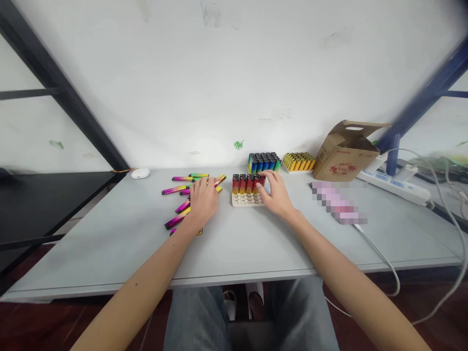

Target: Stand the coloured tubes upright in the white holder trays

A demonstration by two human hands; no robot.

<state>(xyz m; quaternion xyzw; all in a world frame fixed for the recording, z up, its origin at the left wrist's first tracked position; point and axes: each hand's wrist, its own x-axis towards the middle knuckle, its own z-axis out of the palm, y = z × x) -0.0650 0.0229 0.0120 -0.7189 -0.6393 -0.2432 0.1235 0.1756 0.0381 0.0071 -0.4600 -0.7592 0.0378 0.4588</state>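
Observation:
My left hand (204,197) is closed at the left, over a loose spread of lighters. A gold-and-red lighter (221,180) sticks out tilted from its fingertips. Around that hand lie several shiny lighters, such as a purple-and-yellow lighter (175,190) and a green one (199,175); some are partly covered. My right hand (275,192) curls round the right end of a cream tray (242,201) with holes. Its thumb and forefinger close on a red lighter (263,179) there. A row of red-to-yellow lighters (242,184) with black tops stands upright in the tray's back part; holes show in front.
Behind stand a block of blue-green lighters (263,163) and a tray of yellow ones (300,162). Further right are an open cardboard box (341,158), a white power strip (397,187) and a blurred pink phone-like thing (336,201) on a cable. A white case (140,173) sits back left.

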